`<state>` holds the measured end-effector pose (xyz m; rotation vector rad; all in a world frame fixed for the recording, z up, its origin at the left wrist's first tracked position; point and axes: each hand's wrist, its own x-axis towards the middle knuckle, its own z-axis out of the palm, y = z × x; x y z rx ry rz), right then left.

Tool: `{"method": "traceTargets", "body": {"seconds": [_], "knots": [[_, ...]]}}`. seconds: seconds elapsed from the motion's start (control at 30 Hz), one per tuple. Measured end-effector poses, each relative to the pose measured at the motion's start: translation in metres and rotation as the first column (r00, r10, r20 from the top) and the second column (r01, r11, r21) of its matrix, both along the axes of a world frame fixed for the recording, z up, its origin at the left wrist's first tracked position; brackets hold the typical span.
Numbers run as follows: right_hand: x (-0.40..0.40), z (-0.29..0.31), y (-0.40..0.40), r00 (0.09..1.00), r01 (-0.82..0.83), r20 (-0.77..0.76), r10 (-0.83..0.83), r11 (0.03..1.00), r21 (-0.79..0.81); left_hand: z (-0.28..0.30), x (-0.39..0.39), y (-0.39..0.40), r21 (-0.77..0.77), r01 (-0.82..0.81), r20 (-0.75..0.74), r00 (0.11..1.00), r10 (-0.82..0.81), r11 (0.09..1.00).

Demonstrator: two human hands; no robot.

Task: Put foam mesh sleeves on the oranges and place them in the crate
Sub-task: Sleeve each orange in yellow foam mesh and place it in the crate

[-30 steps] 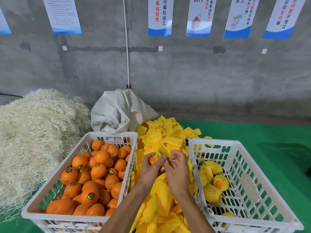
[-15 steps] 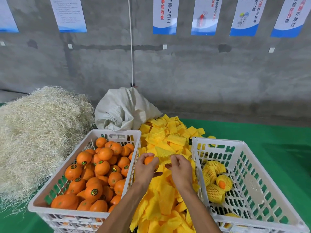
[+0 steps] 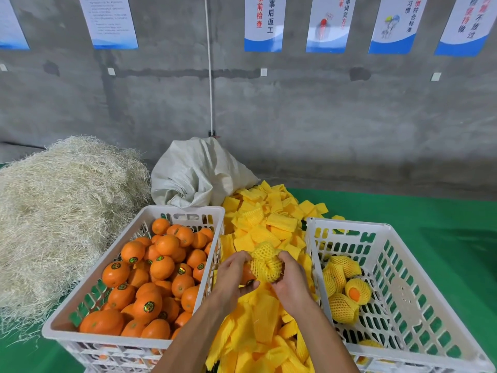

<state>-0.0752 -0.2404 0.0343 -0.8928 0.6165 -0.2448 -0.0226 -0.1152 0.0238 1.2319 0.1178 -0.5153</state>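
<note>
Concrete wall and green mat frame the work area where I stand between two white crates. My left hand [image 3: 233, 274] curls around an orange [image 3: 247, 276], only a sliver of its peel showing by my thumb. My right hand [image 3: 290, 281] pinches the yellow foam mesh sleeve [image 3: 265, 262], which now covers most of the fruit. The sleeve's long axis runs roughly from my left hand toward my right and slightly away from me, its loose puckered end bunched at the far side. Half a second ago the orange sat bare in my left fingertips with the sleeve just beyond it; now it is nearly swallowed by mesh. The wrapped fruit sits between both hands, touching each, above the pile of flat yellow sleeves [image 3: 269, 224].

To my left, the crate of bare oranges [image 3: 188, 211] is heaped full. To my right, the second crate [image 3: 349, 224] holds several sleeved oranges [image 3: 345, 308]. Farther off lie a pale straw mound [image 3: 59, 211] and a white sack [image 3: 199, 173].
</note>
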Motion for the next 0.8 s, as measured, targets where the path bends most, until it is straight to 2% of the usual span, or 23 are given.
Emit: {"method": "traceTargets", "body": {"seconds": [0.13,0.23,0.33,0.4,0.47,0.53,0.57,0.63,0.7,0.8], "knots": [[-0.001,-0.002,-0.001,0.997,-0.009,-0.073,-0.004,0.983,-0.183,0.004,-0.005,0.003,0.102,0.137,0.169,0.974,-0.153,0.985],[-0.003,0.002,0.002,0.993,0.048,-0.087,-0.084,0.932,-0.360,0.008,-0.008,0.001,0.192,0.168,0.252,0.944,-0.214,0.967],[-0.004,0.001,0.001,0.993,0.035,-0.075,-0.086,0.854,-0.519,0.010,-0.012,-0.003,0.253,0.063,0.436,0.883,-0.172,0.965],[-0.007,0.001,0.001,0.991,-0.068,-0.136,-0.012,0.821,-0.567,0.009,-0.012,-0.003,0.279,-0.045,0.561,0.819,-0.124,0.959],[-0.009,-0.001,0.000,0.980,-0.161,-0.189,0.059,0.793,-0.587,0.007,-0.008,-0.001,0.315,-0.056,0.611,0.775,-0.157,0.948],[-0.011,-0.001,0.000,0.973,-0.192,-0.214,0.082,0.798,-0.571,0.006,-0.007,0.000,0.324,0.030,0.537,0.817,-0.210,0.946],[-0.012,0.001,0.000,0.970,-0.201,-0.225,0.095,0.831,-0.519,0.007,-0.006,0.001,0.287,0.076,0.441,0.874,-0.203,0.955],[-0.014,0.003,-0.004,0.968,-0.201,-0.206,0.141,0.930,-0.309,0.012,-0.004,0.007,0.132,0.186,0.160,0.965,-0.206,0.974],[-0.014,0.004,-0.011,0.980,-0.181,-0.101,0.172,0.980,-0.085,0.012,0.001,0.015,-0.061,0.338,-0.073,0.937,-0.342,0.939],[-0.019,0.005,-0.014,0.984,-0.176,0.003,0.177,0.980,0.095,0.007,0.006,0.023,-0.298,0.434,-0.212,0.838,-0.502,0.850]]}}
